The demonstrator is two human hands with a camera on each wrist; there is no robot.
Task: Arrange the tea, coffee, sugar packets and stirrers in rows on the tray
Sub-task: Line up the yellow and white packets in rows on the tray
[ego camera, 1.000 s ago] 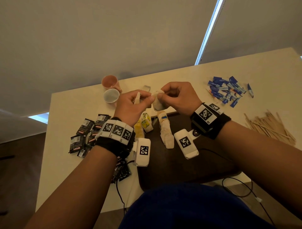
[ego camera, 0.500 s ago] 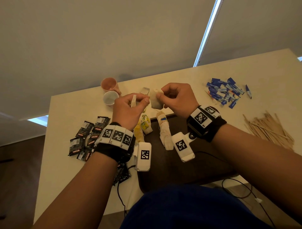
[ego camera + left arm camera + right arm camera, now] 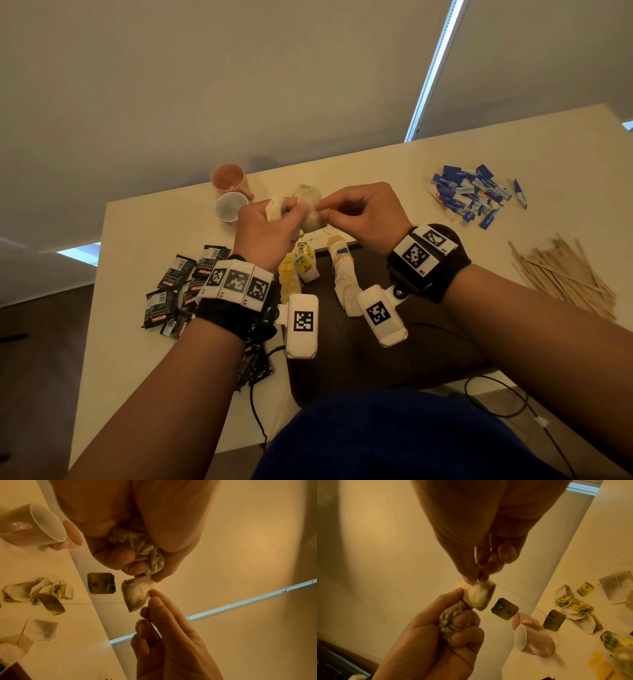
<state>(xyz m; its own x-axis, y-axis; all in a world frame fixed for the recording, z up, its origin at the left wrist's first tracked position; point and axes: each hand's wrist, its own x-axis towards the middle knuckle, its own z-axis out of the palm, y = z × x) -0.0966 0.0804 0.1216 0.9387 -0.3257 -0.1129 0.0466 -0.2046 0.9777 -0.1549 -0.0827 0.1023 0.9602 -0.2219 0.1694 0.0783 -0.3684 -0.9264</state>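
Two hands work close together above the far edge of the dark tray [image 3: 394, 349], raised off the table [image 3: 137, 281]. Nearest on the tray lie two short rows of tea bags: a yellow-tagged row [image 3: 298, 270] on the left and a pale row [image 3: 344, 277] beside it. Above them, the left hand [image 3: 265, 233] is clenched around a crumpled bunch of tea bags [image 3: 137, 543], its fingers curled tight over the wad (seen clearly in both wrist views). The right hand [image 3: 363, 214] pinches one tea bag [image 3: 477, 595] between thumb and fingertips [image 3: 469, 574], right at the edge of that bunch; its paper tag [image 3: 504, 608] dangles on a string just beside it. To the left of the tray sit black coffee sachets [image 3: 181, 287]; to the right, wooden stirrers [image 3: 561, 274], with blue sugar packets [image 3: 469, 195] farther back. Loose tea bags [image 3: 573, 601] lie on the table beyond the hands, near two pink cups [image 3: 229, 192] at the far edge.
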